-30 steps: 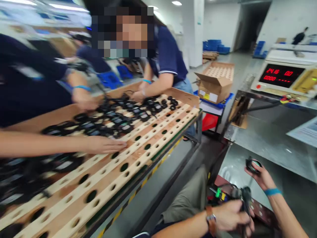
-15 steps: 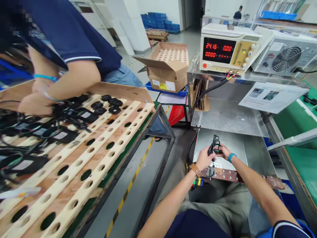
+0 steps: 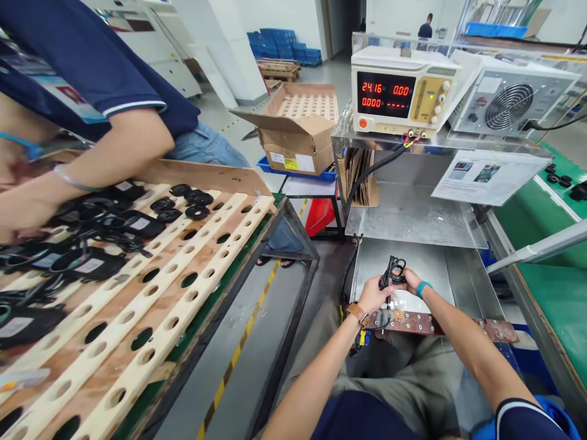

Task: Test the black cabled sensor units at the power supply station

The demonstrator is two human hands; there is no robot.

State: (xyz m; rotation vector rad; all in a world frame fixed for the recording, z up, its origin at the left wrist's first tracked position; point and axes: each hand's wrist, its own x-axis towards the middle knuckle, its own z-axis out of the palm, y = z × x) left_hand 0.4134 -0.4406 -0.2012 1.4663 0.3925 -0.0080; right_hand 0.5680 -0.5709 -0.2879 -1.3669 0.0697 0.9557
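My left hand point(image 3: 373, 296) is closed on a bundle of black cable point(image 3: 389, 272), above the front part of a metal tray point(image 3: 431, 256). From the other side, my right hand point(image 3: 409, 281) pinches a looped part of the same bundle. Just below my hands runs a brown strip with metal studs point(image 3: 413, 322) along the tray's front edge. A dark cable hangs from the bundle down to the strip's left end, near some coloured connectors point(image 3: 364, 338).
A power supply point(image 3: 385, 91) showing 24.16 stands on the shelf beyond the tray. At left, a co-worker's arm point(image 3: 137, 137) reaches over a wooden rack point(image 3: 183, 269) with black devices. An open cardboard box point(image 3: 293, 143) sits behind.
The view has shifted slightly. My hands still hold the cable bundle, whose loops have turned a little. The co-worker's hands have moved left over the rack.
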